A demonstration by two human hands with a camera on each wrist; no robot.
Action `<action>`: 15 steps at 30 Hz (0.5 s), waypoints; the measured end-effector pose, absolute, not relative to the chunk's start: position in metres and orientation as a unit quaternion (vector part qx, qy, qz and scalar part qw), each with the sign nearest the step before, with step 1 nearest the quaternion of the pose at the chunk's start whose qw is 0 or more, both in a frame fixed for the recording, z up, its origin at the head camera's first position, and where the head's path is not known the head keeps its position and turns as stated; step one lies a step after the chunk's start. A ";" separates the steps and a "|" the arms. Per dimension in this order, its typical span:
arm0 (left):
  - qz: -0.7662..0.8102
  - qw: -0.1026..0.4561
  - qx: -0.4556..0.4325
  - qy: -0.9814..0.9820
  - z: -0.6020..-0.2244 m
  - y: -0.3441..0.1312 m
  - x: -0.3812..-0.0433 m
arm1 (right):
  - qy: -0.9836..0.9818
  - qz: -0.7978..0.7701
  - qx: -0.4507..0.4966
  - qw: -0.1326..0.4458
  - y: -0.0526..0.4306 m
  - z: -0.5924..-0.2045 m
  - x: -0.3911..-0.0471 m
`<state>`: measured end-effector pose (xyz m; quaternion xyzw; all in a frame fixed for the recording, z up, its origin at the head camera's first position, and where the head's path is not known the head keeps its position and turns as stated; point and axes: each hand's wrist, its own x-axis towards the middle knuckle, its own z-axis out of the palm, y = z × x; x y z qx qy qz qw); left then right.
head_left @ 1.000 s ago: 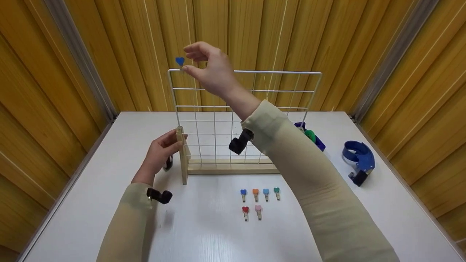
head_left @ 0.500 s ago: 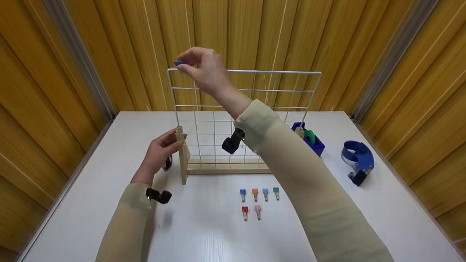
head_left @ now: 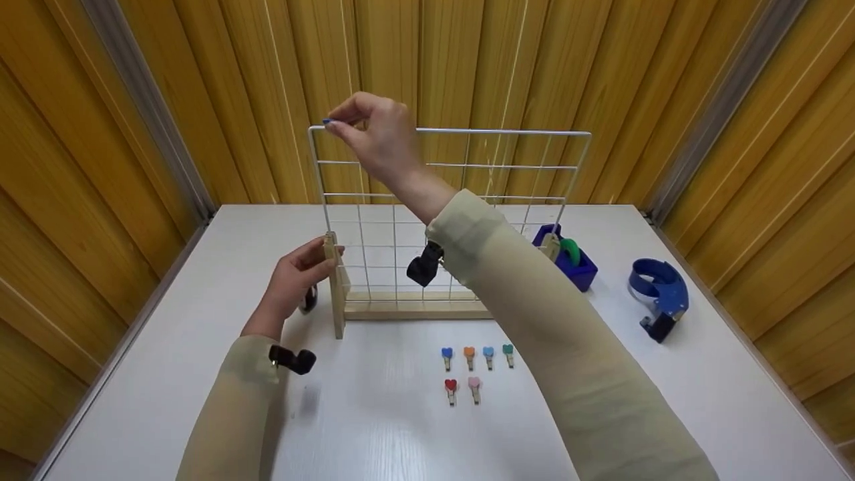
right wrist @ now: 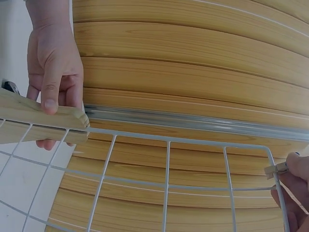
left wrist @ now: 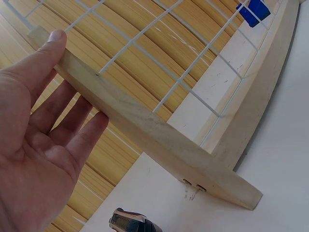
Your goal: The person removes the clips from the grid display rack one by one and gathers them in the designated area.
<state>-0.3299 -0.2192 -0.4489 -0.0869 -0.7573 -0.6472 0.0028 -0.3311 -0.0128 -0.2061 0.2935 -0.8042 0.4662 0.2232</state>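
Note:
A white wire grid stands upright in a wooden frame. My left hand grips the frame's left wooden post, thumb on one side and fingers on the other. At the grid's top left corner, my right hand pinches a small wooden clothespin with a blue heart. In the right wrist view the clothespin's tip overlaps the grid's edge wire. On the table lie more heart clothespins: blue, orange, light blue, green, red and pink.
Behind the grid's right end sits a dark blue box with a green ring in it. Farther right lies a blue tape dispenser. A dark tool with orange trim lies left of the post. Wood-look panels enclose the white table.
My right hand has come down slightly to the top wire. The blue heart has tipped from facing the camera to nearly edge-on, close against the wire. The left hand stays on the post.

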 end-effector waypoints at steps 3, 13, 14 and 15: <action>-0.647 -0.001 -0.087 -0.757 -0.448 -0.218 -0.330 | -0.789 0.488 0.297 0.225 -0.010 -0.206 -0.331; -0.654 0.004 -0.091 -0.751 -0.449 -0.218 -0.330 | -0.738 0.562 0.314 0.202 0.005 -0.204 -0.324; -0.654 0.004 -0.093 -0.751 -0.449 -0.219 -0.330 | -0.737 0.565 0.313 0.198 0.007 -0.204 -0.323; -0.654 0.005 -0.094 -0.750 -0.449 -0.219 -0.330 | -0.735 0.569 0.313 0.194 0.009 -0.204 -0.322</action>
